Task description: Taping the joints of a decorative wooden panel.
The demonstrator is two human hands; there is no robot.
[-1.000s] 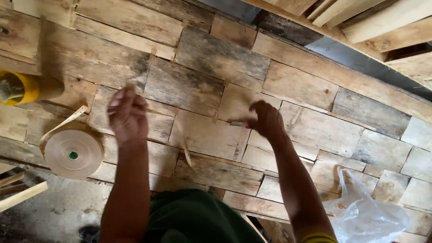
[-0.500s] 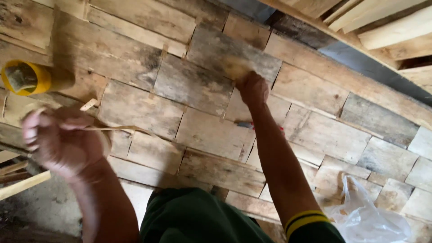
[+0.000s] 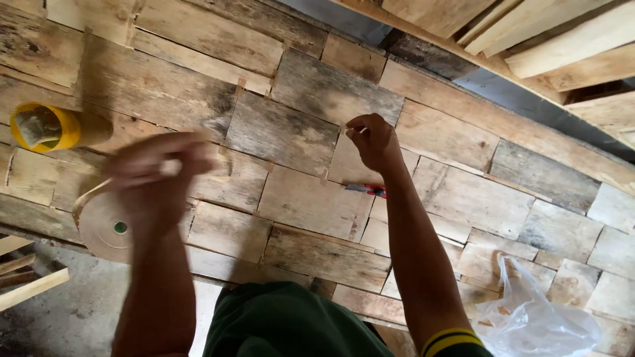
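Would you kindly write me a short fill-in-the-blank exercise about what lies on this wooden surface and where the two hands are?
1. The roll of brown tape has a small ____ centre.
2. The container at the far left has a ____ rim.
3. A clear ____ bag lies at the lower right of the veneer sheets.
4. The small red-handled tool lies just below the ____ hand, while the left hand is blurred.

Missing words: green; yellow; plastic; right

tape roll (image 3: 106, 228): tan, green core | cup (image 3: 41, 127): yellow | cutter (image 3: 368, 190): red | bag (image 3: 539, 317): clear
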